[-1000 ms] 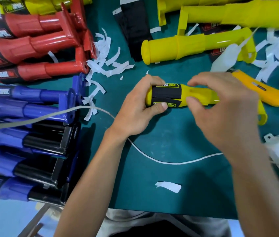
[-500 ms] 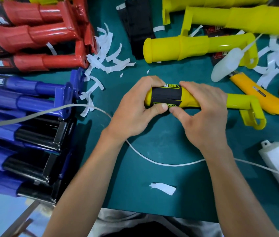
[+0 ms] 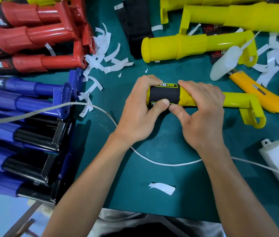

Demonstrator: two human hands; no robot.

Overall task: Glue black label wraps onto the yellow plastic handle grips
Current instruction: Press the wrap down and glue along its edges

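A teal counter [image 3: 169,142] spreads below us, strewn with work; at its middle is the yellow handle [image 3: 234,100], lying left to right, thick rounded end to the left, hooked bracket end to the right and turned toward us; whether it rests on the counter or is held just above it we cannot tell. A black label [image 3: 162,93] is wrapped as a band round the thick end; yellow-framed lettering runs along its far edge, partly hidden by fingers, and a second yellow-framed mark peeps out at its near edge. Both hands hold the handle; the left hand [image 3: 138,117] curls round the thick end, thumb pressed on the label's near edge; the right hand [image 3: 202,113] grips just right of the band, fingers over the top, its thumb touching the left thumb. Bare yellow handles [image 3: 195,47] lie beyond; red handles [image 3: 33,36] and blue handles [image 3: 24,100] are stacked at the left; white paper strips [image 3: 108,60] are scattered between them; a white cord [image 3: 166,162] passes under our wrists.
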